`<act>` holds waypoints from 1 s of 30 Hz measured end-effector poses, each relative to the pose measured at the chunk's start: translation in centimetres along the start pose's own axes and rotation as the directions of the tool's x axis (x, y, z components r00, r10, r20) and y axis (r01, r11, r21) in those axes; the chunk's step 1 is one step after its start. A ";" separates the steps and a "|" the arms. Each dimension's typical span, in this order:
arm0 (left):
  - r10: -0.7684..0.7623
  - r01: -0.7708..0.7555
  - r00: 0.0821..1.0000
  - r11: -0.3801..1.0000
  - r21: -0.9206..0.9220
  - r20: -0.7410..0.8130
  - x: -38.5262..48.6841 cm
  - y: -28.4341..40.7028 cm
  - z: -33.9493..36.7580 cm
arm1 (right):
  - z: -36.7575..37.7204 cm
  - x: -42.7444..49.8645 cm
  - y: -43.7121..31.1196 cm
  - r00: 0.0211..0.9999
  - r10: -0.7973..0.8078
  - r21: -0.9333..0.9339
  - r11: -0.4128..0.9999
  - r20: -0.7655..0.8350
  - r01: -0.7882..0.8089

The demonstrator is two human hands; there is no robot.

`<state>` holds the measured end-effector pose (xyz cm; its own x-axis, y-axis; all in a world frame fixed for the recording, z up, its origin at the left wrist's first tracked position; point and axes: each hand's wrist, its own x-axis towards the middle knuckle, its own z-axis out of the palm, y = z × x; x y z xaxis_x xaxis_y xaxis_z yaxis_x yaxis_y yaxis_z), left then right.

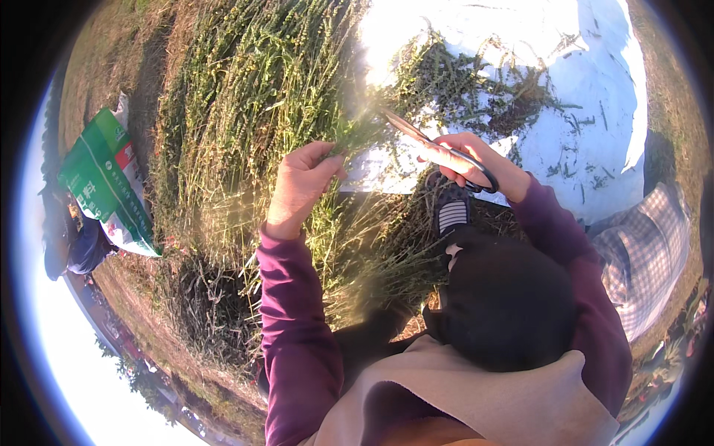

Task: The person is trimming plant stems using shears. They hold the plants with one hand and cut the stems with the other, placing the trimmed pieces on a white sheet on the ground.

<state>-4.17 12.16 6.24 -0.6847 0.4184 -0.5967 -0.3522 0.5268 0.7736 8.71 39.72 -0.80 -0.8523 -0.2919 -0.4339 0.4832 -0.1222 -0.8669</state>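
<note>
My left hand point(308, 181) pinches a thin green plant stem point(357, 131) between thumb and fingers, its tip blurred. In my right hand point(474, 159) is a pair of scissors point(410, 129) with dark handles, the blades pointing up and left towards the stem; they look nearly closed. A large heap of cut green stalks with seed heads point(251, 95) lies under and beyond my left hand. Beyond the scissors, on a white sheet point(602, 128), a loose pile of clipped seed heads point(474, 83) is spread out.
A green and white printed sack point(106, 178) lies to the left on dry grass. My patterned shoe point(449, 203) stands at the sheet's near edge, below my dark trouser knee point(510, 301). A checked cloth point(644, 251) lies at the right. Several stalks lie between my legs.
</note>
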 end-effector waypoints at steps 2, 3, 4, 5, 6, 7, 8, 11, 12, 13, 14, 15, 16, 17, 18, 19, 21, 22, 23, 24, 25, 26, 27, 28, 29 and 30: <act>-0.009 0.009 1.000 1.000 0.016 -0.016 0.0 0.0 0.3 | 0.1 -0.2 -1.1 0.988 0.153 0.069 0.986 -0.004 -0.153; -0.012 0.013 1.000 1.000 0.020 -0.027 0.0 0.0 0.4 | 0.5 -0.5 -0.9 0.996 0.081 -0.013 0.997 -0.025 -0.082; 0.011 -0.010 0.999 0.999 0.032 -0.038 0.1 -0.3 0.3 | 0.7 -0.9 -1.1 0.994 0.089 0.003 0.996 -0.063 -0.089; 0.049 -0.043 0.997 0.996 0.081 -0.065 0.4 -0.6 0.2 | 0.9 -1.2 -1.5 0.990 0.096 0.019 0.995 -0.099 -0.095; 0.083 -0.071 0.992 0.989 0.131 -0.092 0.5 -1.1 0.2 | 0.9 -1.5 -1.1 0.989 0.026 0.030 0.999 -0.146 -0.021; 0.118 -0.096 0.986 0.979 0.181 -0.117 0.5 -1.4 0.1 | 0.6 -1.8 -0.6 0.980 -0.045 0.038 0.998 -0.192 0.053; 0.153 -0.117 0.978 0.965 0.233 -0.142 0.4 -1.5 0.0 | 0.0 -1.9 -0.6 0.979 -0.085 0.006 0.996 -0.183 0.088; 0.364 -0.231 0.913 0.832 0.504 -0.184 0.0 -1.9 0.5 | -1.0 -1.2 -0.1 0.978 -0.082 0.051 0.994 -0.189 0.093; 0.393 -0.227 0.905 0.772 0.593 -0.164 -0.4 -1.1 0.8 | -2.0 -0.6 0.6 0.986 -0.097 0.038 0.994 -0.138 0.103; 0.486 -0.285 0.861 0.709 0.646 -0.154 -0.4 -1.2 1.0 | -2.7 0.0 1.2 0.986 -0.043 0.110 0.992 -0.160 0.062; 0.573 -0.334 0.808 0.638 0.694 -0.137 -0.3 -1.3 1.2 | -3.3 0.7 1.8 0.984 0.012 0.183 0.983 -0.177 0.021; 0.649 -0.368 0.752 0.562 0.741 -0.119 -0.4 -1.6 1.3 | -3.6 1.4 2.2 0.981 0.070 0.259 0.966 -0.181 -0.021; 0.660 -0.375 0.747 0.515 0.771 -0.078 -0.4 -1.6 1.3 | -4.2 2.0 2.3 0.994 0.011 0.264 0.964 -0.112 0.019; 0.672 -0.384 0.735 0.524 0.760 -0.092 -0.2 -1.6 1.5 | -4.6 2.0 2.5 0.985 -0.144 0.020 0.989 -0.097 0.147; 0.678 -0.389 0.727 0.538 0.748 -0.110 -0.1 -1.8 1.6 | -4.3 1.7 2.3 0.969 -0.133 0.207 0.962 -0.208 0.177; 0.678 -0.379 0.723 0.551 0.744 -0.134 -0.3 -2.2 1.4 | -3.5 1.6 0.8 0.967 -0.140 0.189 0.965 -0.211 0.181; 0.266 -0.143 0.930 0.898 0.417 -0.254 -0.3 -1.9 1.2 | -2.6 0.7 -0.9 0.956 -0.058 0.150 0.983 -0.286 0.105; 0.116 -0.087 0.970 0.986 0.141 -0.213 -0.1 -1.1 0.9 | -2.6 0.0 0.2 0.951 -0.109 0.124 0.981 -0.290 0.150; -0.017 -0.002 0.991 0.990 -0.142 -0.130 0.1 -0.7 0.5 | -2.3 -0.9 1.3 0.943 -0.159 0.099 0.976 -0.292 0.195; -0.062 0.032 0.991 0.971 -0.237 -0.120 0.0 -0.6 -0.2 | -0.7 -1.6 -1.2 0.968 -0.162 -0.050 0.987 -0.194 0.155; -0.089 0.049 0.990 0.945 -0.323 -0.110 0.2 -0.4 -0.3 | -0.2 -2.5 -1.3 0.985 -0.061 0.037 0.997 -0.159 0.068; -0.085 0.046 0.992 0.933 -0.357 -0.092 0.2 -0.1 -0.5 | 0.5 -2.9 -0.8 0.990 -0.101 0.052 0.993 -0.101 0.107; -0.076 0.045 0.995 0.918 -0.395 -0.062 0.4 0.1 -0.3 | 1.0 -3.3 0.0 0.989 -0.137 0.064 0.988 -0.056 0.141; -0.062 0.039 0.997 0.907 -0.420 -0.042 0.6 0.0 -0.3 | 1.4 -3.4 0.8 0.992 -0.121 0.038 0.992 -0.033 0.122; -0.049 0.034 0.999 0.895 -0.444 -0.023 0.8 -0.2 -0.3 | 1.7 -3.4 1.5 0.994 -0.105 0.012 0.994 -0.010 0.105; -0.037 0.031 0.999 0.883 -0.469 -0.004 0.9 -0.4 -0.3 | 2.1 -3.2 1.8 0.998 -0.060 0.020 0.998 -0.005 0.060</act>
<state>-4.82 12.13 5.39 -0.6735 0.3960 -0.6242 -0.6314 0.1309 0.7643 12.78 38.43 -0.47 -0.8810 -0.2788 -0.3823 0.4347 -0.1582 -0.8866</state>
